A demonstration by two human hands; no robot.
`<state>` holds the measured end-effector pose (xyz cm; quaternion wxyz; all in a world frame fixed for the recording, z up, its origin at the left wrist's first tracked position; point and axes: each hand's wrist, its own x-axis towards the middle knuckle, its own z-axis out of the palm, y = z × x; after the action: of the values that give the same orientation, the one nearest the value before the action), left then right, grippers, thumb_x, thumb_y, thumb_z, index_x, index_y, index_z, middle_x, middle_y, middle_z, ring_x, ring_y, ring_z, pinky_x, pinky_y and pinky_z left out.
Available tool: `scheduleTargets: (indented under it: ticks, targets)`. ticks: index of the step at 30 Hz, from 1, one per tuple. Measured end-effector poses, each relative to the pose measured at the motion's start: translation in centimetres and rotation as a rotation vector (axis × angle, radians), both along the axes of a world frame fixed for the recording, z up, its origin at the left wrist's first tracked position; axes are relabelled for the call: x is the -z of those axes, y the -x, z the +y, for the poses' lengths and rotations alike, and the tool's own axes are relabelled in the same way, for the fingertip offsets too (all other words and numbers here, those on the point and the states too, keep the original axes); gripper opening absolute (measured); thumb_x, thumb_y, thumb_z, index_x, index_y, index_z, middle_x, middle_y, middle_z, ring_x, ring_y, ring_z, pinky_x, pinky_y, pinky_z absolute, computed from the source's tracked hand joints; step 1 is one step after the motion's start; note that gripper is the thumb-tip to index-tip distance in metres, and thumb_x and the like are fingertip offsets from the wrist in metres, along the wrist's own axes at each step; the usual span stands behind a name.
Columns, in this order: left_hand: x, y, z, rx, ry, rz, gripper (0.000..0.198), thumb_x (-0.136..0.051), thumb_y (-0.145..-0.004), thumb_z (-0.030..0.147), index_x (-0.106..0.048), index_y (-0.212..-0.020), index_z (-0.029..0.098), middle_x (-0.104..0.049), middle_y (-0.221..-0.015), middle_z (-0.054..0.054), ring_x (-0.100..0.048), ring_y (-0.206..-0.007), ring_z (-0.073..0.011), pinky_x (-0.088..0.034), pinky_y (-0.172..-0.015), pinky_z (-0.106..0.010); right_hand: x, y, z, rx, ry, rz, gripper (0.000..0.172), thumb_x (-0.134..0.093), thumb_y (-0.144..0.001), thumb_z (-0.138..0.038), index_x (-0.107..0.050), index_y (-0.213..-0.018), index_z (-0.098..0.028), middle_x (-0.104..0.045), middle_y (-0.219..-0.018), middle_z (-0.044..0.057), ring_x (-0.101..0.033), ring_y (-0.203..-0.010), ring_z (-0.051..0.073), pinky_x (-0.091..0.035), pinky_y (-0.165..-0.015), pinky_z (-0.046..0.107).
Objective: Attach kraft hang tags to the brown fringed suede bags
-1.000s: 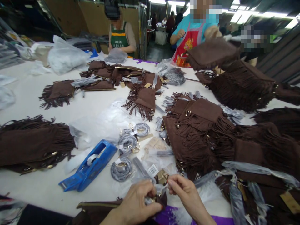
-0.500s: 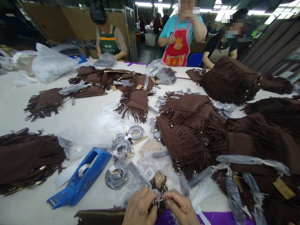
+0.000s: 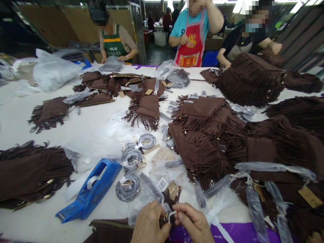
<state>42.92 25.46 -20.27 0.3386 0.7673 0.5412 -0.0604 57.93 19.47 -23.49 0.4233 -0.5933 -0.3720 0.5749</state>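
Note:
My left hand (image 3: 149,222) is closed near the front edge, its fingers around a small brown piece with gold metal hardware. My right hand (image 3: 193,222) pinches a thin white cord (image 3: 172,214), which bends in a loop between both hands. Under them lies a brown bag (image 3: 111,229) with a gold zipper along its edge, partly covered by my left hand. Just beyond my fingers are a tan tag (image 3: 174,190) with white string, brown fringe strips, and a white barcode label (image 3: 162,184) on clear plastic. Exactly where the cord attaches is hidden.
A blue tape dispenser (image 3: 92,189) lies left of coiled, plastic-wrapped straps (image 3: 128,189). Brown fringed bags (image 3: 202,145) pile up at the right, with another (image 3: 32,172) at far left. Purple sheet (image 3: 235,233) lies at the front. Three co-workers stand across the table.
The white cord now shows as a clearer loop between my hands, which stay close together. Across the table, the co-worker at the right has stretched an arm over the bag pile.

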Motion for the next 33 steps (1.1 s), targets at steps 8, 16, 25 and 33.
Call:
scheduleTargets:
  ticks: [8,16,25,33]
  targets:
    - [-0.4,0.1,0.5,-0.056,0.137,-0.04,0.008,-0.053,-0.064,0.017,-0.058,-0.07,0.018,-0.059,-0.077,-0.002,-0.055,-0.079,-0.0194,-0.035,-0.068,-0.028,0.8,1.0,-0.1,0.024,-0.017,-0.136,0.022,-0.056,-0.077,-0.038,-0.061,-0.068,-0.018,-0.06,-0.06,-0.001,-0.054,-0.059,0.015,-0.039,-0.057,0.023]
    - [-0.9,-0.1,0.5,-0.07,0.122,-0.066,0.005,-0.054,-0.065,0.016,-0.058,-0.069,0.018,-0.059,-0.076,-0.002,-0.054,-0.079,-0.0195,-0.035,-0.068,-0.028,0.8,1.3,-0.1,0.121,0.092,0.159,0.029,-0.067,-0.068,-0.044,-0.057,-0.064,-0.017,-0.06,-0.056,-0.001,-0.051,-0.053,0.012,-0.036,-0.053,0.022]
    - [-0.8,0.1,0.5,-0.094,0.142,-0.076,0.006,-0.056,-0.065,0.017,-0.059,-0.069,0.018,-0.059,-0.077,-0.001,-0.054,-0.078,-0.0177,-0.035,-0.068,-0.026,0.2,1.9,0.4,0.217,0.083,0.206,0.03,-0.071,-0.064,-0.041,-0.054,-0.062,-0.017,-0.055,-0.054,-0.003,-0.051,-0.053,0.012,-0.036,-0.054,0.022]
    - [-1.0,0.1,0.5,-0.101,0.148,-0.092,0.009,-0.055,-0.063,0.014,-0.059,-0.07,0.018,-0.059,-0.078,-0.001,-0.054,-0.081,-0.018,-0.035,-0.071,-0.027,0.3,1.9,0.7,0.193,0.123,0.198,0.018,-0.065,-0.065,-0.032,-0.055,-0.064,-0.017,-0.049,-0.055,-0.005,-0.044,-0.053,0.011,-0.033,-0.053,0.022]
